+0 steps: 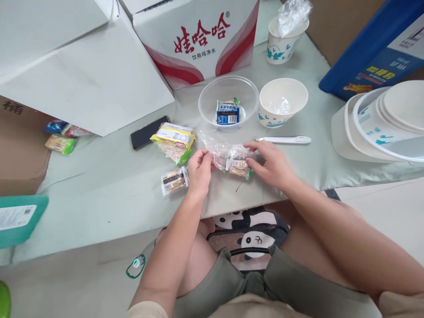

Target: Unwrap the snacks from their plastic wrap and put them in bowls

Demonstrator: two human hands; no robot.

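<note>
My left hand (200, 171) is closed in a pinch on a crinkled clear plastic wrapper (215, 145) near the table's front edge. Against the wrapper lies a small packaged snack (239, 162) with a white label and green edge. My right hand (271, 164) grips this snack packet at its right side, fingers curved over the plastic. Left of my left hand sits another snack packet (173, 181) with a dark label band. Behind it, a yellow-edged packet (175, 135) rests on a green-edged one. One blue-labelled packet (228, 112) stands in a clear plastic bowl (202, 108).
A white paper bowl (281, 115) holds clear plastic. The white utility knife (287, 140) lies in front of it. A black phone (145, 134) is at left. Boxes (212, 44), a stuffed paper cup (280, 51), a blue container (367, 57) and stacked tubs (346, 128) surround the workspace.
</note>
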